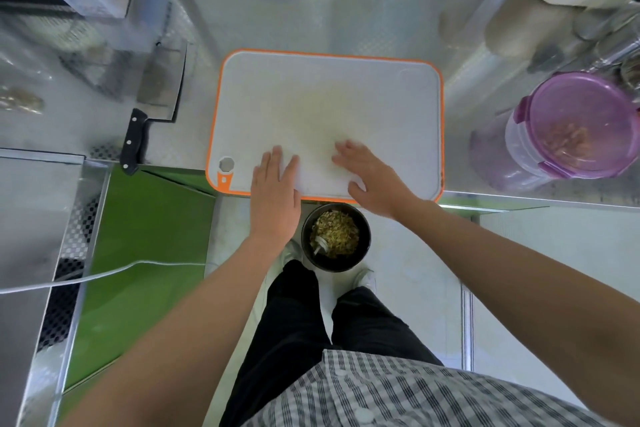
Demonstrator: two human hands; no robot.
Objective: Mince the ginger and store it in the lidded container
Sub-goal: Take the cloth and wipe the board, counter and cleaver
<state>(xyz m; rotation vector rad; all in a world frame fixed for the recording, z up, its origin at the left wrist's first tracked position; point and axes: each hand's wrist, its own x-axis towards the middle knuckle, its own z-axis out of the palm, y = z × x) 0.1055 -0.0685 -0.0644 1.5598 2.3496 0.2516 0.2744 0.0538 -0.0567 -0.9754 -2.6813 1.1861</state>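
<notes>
While both hands lie flat on the near part of the cutting board (398,107), fingers straight and spread and clamped on nothing, they stay apart from each other: the left hand (275,191) crosses the board's near rim, and the right hand (370,177) rests just to its right, palm down. A faint yellowish stain marks the board's middle, beyond the fingertips. On the right of the steel counter (485,55), near the board but not touching it, stands the lidded container (575,125), its purple lid on; pinkish-brown contents show through the lid, though I cannot tell whether they are ginger. Between it and the right hand lie the board's right part and a strip of steel. Left of the board a cleaver (157,94) lies flat, its black handle pointing near and reaching the counter's edge. On the floor below the board's near rim, between the two forearms, sits a round black bin (335,236) holding yellowish-green scraps. A white cable (104,274) runs across the green cabinet front at near left.
</notes>
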